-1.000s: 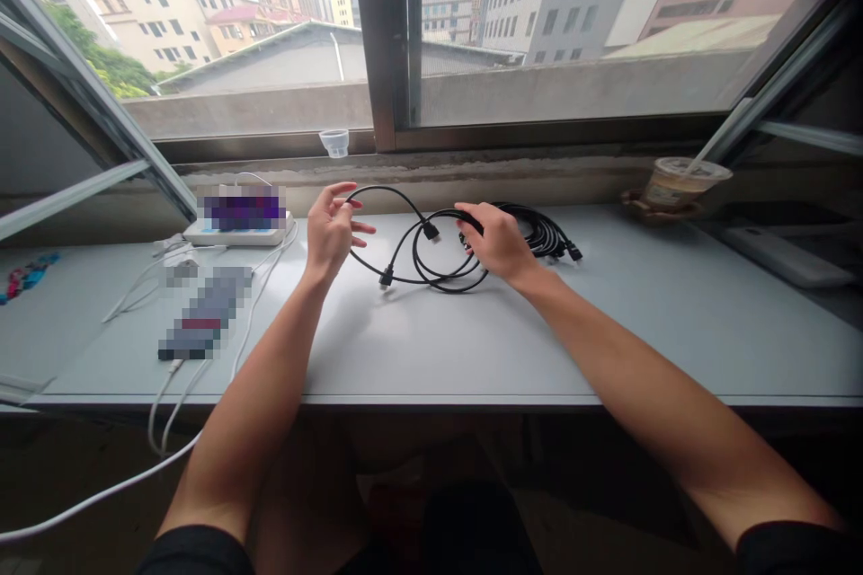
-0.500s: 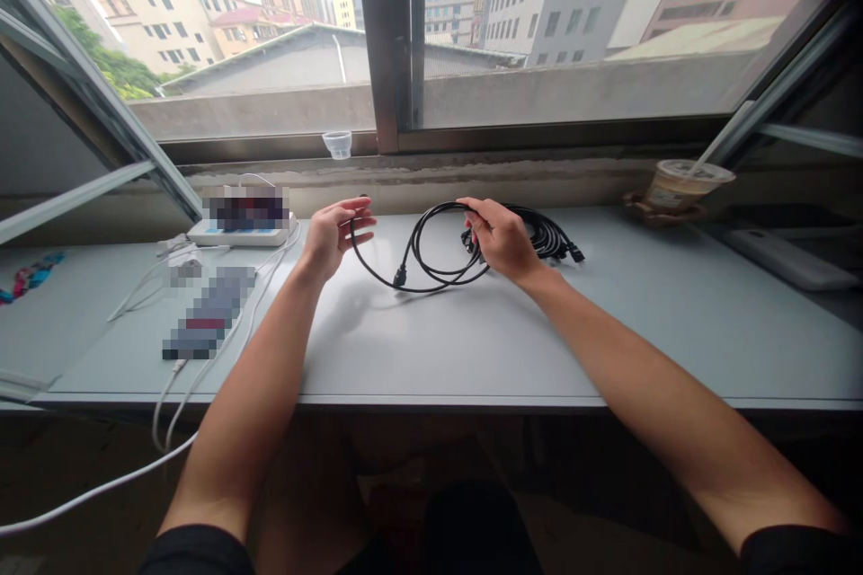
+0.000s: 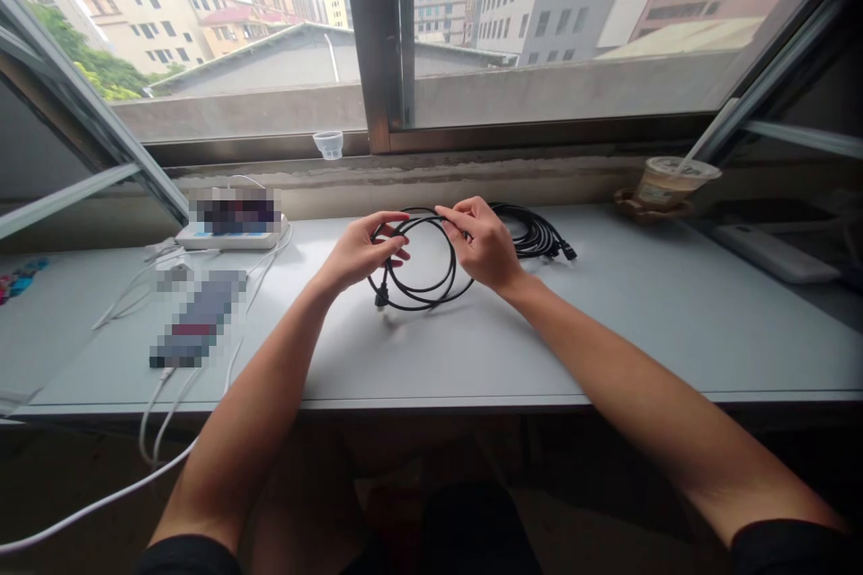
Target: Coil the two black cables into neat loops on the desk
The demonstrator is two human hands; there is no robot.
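Between my hands a thin black cable (image 3: 450, 268) hangs in round loops above the white table. A dark plug (image 3: 382, 296) dangles from it at the lower left, too small to identify exactly. My left hand (image 3: 368, 250) curls around the left side of the loops, thumb and fingers on the cable. At the top right of the loops, my right hand (image 3: 484, 243) pinches the cable between thumb and fingers. Just behind that hand lies a bundle of coiled black cables (image 3: 536, 238) with several connectors, partly hidden by it.
On the left are a white power strip (image 3: 233, 238), a blurred-out phone (image 3: 200, 319) and white charging cords (image 3: 152, 418). An iced drink cup (image 3: 667, 184) sits in a brown holder at the right. A clear plastic cup (image 3: 329, 145) stands by the window frame.
My left hand has moved right, towards my right hand, bringing the free length of cable into the loops. The loops now hang further left, and the plug has turned downward.
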